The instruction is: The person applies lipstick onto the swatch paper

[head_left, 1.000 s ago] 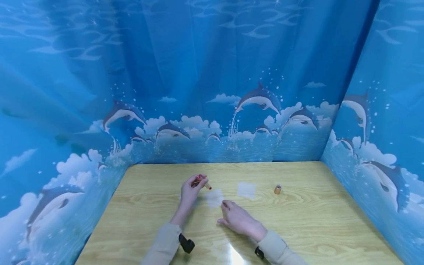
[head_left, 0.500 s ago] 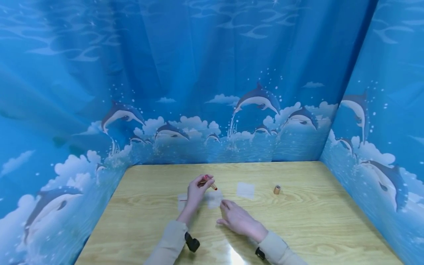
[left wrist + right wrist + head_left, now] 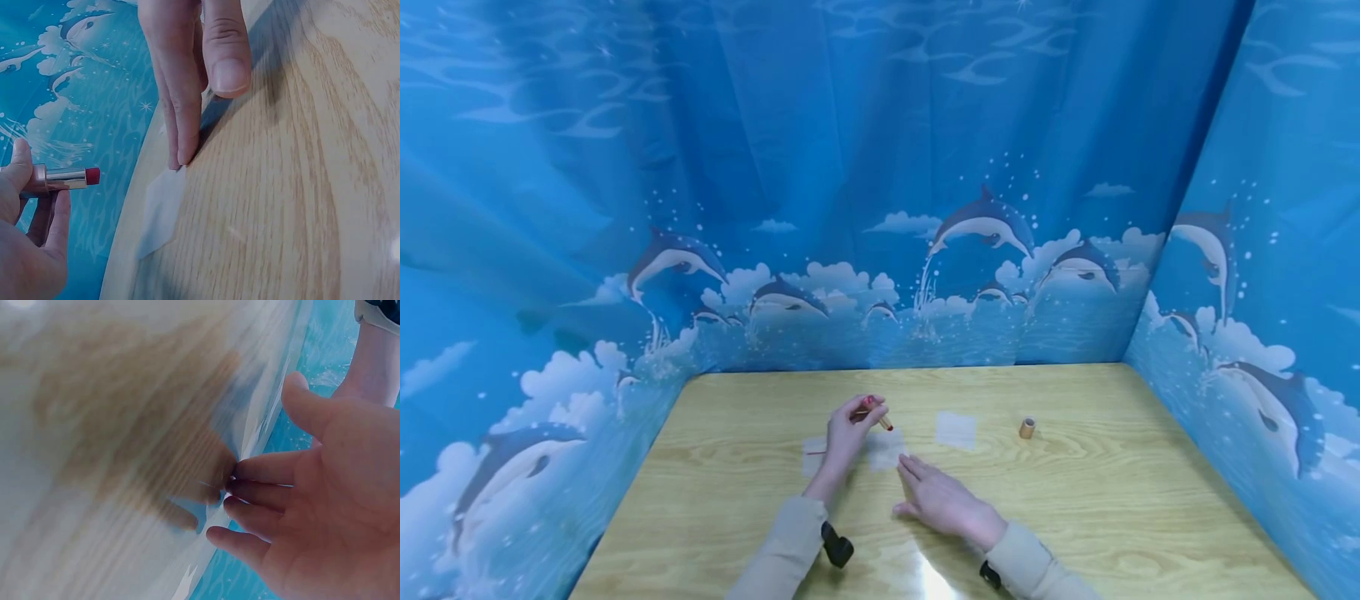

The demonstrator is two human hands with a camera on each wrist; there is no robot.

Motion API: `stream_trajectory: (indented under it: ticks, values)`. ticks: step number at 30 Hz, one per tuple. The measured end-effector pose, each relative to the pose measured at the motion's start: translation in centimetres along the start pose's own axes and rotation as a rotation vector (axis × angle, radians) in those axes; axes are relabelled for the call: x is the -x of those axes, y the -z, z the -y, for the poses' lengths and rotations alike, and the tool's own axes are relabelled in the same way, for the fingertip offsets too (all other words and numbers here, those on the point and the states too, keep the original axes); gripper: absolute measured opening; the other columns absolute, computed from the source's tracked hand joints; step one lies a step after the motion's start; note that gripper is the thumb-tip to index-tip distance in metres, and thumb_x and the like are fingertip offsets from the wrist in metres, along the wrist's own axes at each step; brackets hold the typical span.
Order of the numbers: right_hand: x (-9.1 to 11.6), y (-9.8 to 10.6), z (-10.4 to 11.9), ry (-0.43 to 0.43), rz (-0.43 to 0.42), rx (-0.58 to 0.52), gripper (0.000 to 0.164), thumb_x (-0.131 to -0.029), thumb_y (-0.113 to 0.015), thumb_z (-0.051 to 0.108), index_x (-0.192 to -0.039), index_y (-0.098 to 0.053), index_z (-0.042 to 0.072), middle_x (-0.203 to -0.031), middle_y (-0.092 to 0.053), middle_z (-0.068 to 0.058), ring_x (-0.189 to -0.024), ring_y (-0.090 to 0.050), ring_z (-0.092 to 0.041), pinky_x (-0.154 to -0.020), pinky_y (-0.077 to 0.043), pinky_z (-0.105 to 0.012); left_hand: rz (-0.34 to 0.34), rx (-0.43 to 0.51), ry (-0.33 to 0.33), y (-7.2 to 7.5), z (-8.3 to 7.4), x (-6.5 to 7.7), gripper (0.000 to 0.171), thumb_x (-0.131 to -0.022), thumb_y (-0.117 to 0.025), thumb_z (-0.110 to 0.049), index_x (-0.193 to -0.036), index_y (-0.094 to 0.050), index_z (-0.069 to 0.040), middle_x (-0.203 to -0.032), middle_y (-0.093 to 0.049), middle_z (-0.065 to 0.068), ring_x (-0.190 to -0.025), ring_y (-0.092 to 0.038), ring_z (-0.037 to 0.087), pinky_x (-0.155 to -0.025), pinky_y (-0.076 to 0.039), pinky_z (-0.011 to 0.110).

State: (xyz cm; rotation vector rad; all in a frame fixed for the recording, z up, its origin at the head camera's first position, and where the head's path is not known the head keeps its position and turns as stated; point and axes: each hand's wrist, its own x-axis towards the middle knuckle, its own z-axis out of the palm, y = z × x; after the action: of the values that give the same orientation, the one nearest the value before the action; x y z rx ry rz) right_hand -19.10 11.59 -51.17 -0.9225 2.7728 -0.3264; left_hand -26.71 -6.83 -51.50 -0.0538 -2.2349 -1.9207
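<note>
My left hand (image 3: 846, 433) pinches a lipstick (image 3: 65, 179), its red tip pointing out of a gold and pink tube. It hovers over the middle square of thin white paper (image 3: 886, 452). At that paper's near right corner rest the straight fingertips of my right hand (image 3: 940, 498), thumb held apart from them. The right wrist view shows this hand (image 3: 337, 487) palm-on, fingers meeting the table surface. Partly behind my left forearm lies another white square (image 3: 812, 467) bearing a short red line.
A third white square (image 3: 956, 431) lies to the right of the middle one. Farther right stands a small pinkish-gold cap (image 3: 1027, 428). Blue dolphin-print curtains (image 3: 880, 208) enclose the wooden table (image 3: 1112, 500) at the back and sides.
My left hand has moved slightly right with the lipstick, uncovering the red line on the left square. My right fingers, earlier bent at the paper's corner, now lie straighter.
</note>
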Motion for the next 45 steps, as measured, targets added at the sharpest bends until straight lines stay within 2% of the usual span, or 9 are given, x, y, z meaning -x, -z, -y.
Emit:
stream_trajectory:
  ticks: [11, 23, 45]
  values:
    - [-0.1, -0.1, 0.5, -0.045, 0.024, -0.024, 0.080, -0.099, -0.056, 0.051, -0.153, -0.036, -0.005, -0.163, -0.029, -0.020, -0.148, -0.033, -0.036, -0.121, -0.031, -0.052, 0.024, -0.060, 0.026, -0.6, 1.5, -0.2, 0.029, -0.088, -0.080, -0.032, -0.110, -0.076, -0.012, -0.108, -0.076, 0.005, -0.098, -0.069, 0.017, -0.084, -0.058, 0.026]
    - [-0.1, 0.1, 0.7, -0.046, 0.017, 0.003, 0.083, -0.096, -0.060, 0.052, -0.152, -0.037, -0.005, -0.162, -0.030, -0.019, -0.147, -0.034, -0.036, -0.120, -0.031, -0.054, 0.075, -0.146, -0.011, -1.6, 2.1, -0.3, 0.016, -0.091, -0.078, -0.023, -0.105, -0.077, -0.016, -0.102, -0.075, 0.001, -0.093, -0.069, 0.016, -0.085, -0.059, 0.032]
    - [-0.3, -0.4, 0.4, -0.045, 0.007, 0.048, 0.082, -0.096, -0.060, 0.053, -0.151, -0.039, -0.004, -0.162, -0.032, -0.019, -0.146, -0.036, -0.035, -0.119, -0.034, -0.055, 0.122, -0.261, -0.086, -2.4, 2.5, 0.2, 0.016, -0.089, -0.079, -0.021, -0.103, -0.077, -0.013, -0.097, -0.075, 0.003, -0.091, -0.071, 0.020, -0.083, -0.061, 0.036]
